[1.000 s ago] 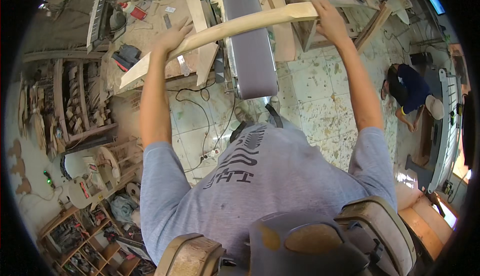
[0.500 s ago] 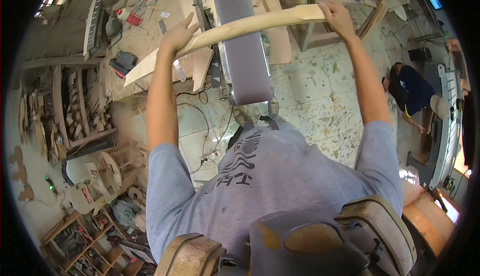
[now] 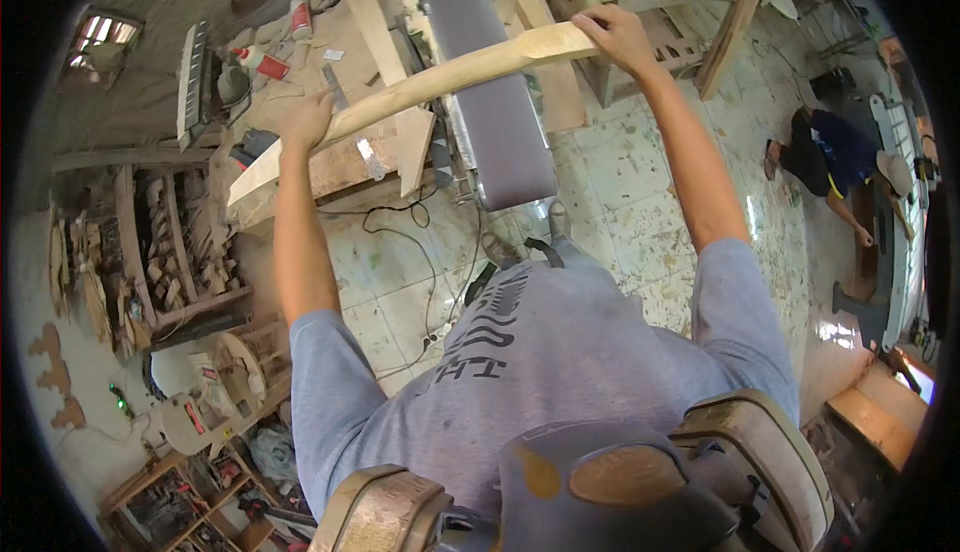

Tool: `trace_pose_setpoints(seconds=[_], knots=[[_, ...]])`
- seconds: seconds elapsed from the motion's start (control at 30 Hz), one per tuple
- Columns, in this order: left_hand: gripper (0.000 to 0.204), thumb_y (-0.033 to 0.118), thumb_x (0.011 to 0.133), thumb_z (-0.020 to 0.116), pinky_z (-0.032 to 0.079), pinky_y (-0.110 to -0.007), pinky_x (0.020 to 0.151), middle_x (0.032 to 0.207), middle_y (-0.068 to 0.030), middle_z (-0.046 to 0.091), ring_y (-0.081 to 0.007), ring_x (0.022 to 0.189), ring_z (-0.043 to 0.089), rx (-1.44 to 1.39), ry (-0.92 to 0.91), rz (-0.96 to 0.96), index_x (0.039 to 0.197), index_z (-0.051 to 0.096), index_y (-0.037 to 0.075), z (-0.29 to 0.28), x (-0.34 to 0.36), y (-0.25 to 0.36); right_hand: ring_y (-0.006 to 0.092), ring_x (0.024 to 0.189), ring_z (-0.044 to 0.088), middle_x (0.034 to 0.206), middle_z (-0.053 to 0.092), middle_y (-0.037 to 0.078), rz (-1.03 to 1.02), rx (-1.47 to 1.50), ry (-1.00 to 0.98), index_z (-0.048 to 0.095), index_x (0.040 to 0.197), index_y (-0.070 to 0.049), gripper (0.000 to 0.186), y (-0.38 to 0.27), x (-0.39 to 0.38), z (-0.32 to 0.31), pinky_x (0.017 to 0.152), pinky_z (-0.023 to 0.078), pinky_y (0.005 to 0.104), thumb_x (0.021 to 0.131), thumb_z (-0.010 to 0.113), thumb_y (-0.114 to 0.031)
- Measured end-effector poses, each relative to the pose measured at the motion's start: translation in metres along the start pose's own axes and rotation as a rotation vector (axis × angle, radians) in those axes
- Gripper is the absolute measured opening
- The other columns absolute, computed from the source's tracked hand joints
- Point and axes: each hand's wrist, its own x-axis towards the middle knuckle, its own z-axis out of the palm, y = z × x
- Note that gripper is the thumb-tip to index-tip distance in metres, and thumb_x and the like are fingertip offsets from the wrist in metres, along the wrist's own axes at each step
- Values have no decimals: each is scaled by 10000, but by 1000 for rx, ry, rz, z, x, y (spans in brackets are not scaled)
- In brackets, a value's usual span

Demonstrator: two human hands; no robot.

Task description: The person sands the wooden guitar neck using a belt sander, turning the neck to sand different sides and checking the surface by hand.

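A long, curved wooden piece (image 3: 440, 82), pale and shaped like a chair's back leg, lies slantwise across the belt sander (image 3: 508, 147). Its wide end points to my lower left. My left hand (image 3: 308, 122) is closed round it near that end; most of those fingers are hidden from here. At the other end my right hand (image 3: 618, 40) grips the tip, with the thumb and fingers over the wood. The brown-grey belt runs beneath the middle of the piece; whether the two touch I cannot tell.
A dusty workbench (image 3: 320, 57) left of the sander carries boards, a red-and-white bottle (image 3: 262, 62) and tools. Black cables (image 3: 405, 227) trail over the tiled floor. A wooden frame (image 3: 660, 47) stands at the right. Farther right, another person (image 3: 835, 157) bends over.
Both hands have shifted left with the wooden piece, sliding it across the belt. My left hand's fingers, spread before, now close round the wood. The view has turned slightly.
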Motion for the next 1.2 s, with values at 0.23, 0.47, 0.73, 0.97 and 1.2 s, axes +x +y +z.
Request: trace_pose_setpoints(seconds=[0.23,0.47,0.73,0.97,1.2], knots=[[558,488,984,354,418,-472,1062,1358,-218,572,-417,1244,550,-29,22,90,1502,417,289,22,42,42,198,837,685,953,738,132,84,15,-3,724,1054,-24,360,44,-9,-48,791,516,304,917,670,-352],[576,457,975,363,404,-451,1080,1407,-178,546,-374,1277,539,23,-33,50,1516,398,263,27,42,94,158,754,646,834,717,88,330,28,-12,740,1004,-34,366,63,-13,-71,718,499,293,923,669,-384],[616,511,965,395,370,-427,1111,1436,-182,518,-363,1315,512,-1,-52,10,1505,426,215,10,23,46,273,798,694,888,726,154,107,-11,141,740,1009,-53,349,36,-12,-24,742,520,350,907,666,-378],[633,513,961,435,360,-424,1117,1429,-217,513,-383,1324,497,-89,-79,33,1489,450,165,1,13,1,347,878,671,917,708,184,73,-17,160,743,997,-85,328,6,-14,4,789,509,403,899,657,-386],[642,580,957,370,377,-420,1102,1418,-160,542,-373,1303,520,-11,-79,38,1490,450,230,14,33,49,358,861,677,922,710,172,128,-45,132,738,1013,-87,336,31,-19,-36,765,515,404,911,630,-389]])
